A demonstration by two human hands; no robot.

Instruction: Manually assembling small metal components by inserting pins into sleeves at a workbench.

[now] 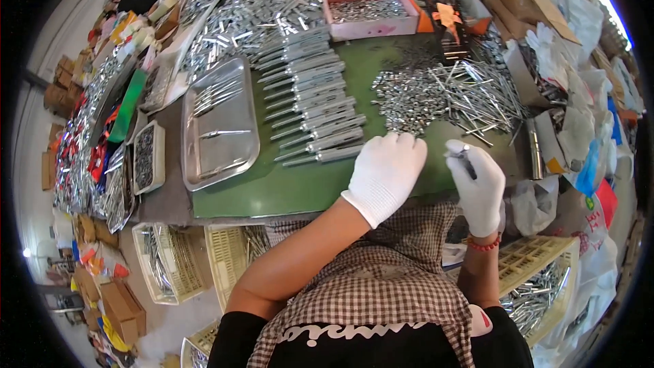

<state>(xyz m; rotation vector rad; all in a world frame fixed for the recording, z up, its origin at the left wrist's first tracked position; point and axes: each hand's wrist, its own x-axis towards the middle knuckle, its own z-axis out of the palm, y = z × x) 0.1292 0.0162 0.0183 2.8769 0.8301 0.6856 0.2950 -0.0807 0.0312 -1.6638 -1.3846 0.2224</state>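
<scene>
White-gloved right hand (pixel 479 180) pinches a small metal bit (pixel 460 154) between thumb and fingers, near side of the green desk (pixel 272 194), just short of the rods (pixel 480 92); left hand (pixel 388 170), gloved too, is back-up with fingers bent and bunched by the near edge of the fittings heap (pixel 409 99), tips hidden, so can't tell if it grips anything; heap and rods touch; barrels (pixel 317 99) lie in a long stepped row left of the heap, thin ends pointing left; steel tray (pixel 231 153) further left, pens (pixel 218 95) lying in it; pink box (pixel 375 29) of small parts at the far side, black slab (pixel 451 48) with orange patch right of it, beyond the rods
</scene>
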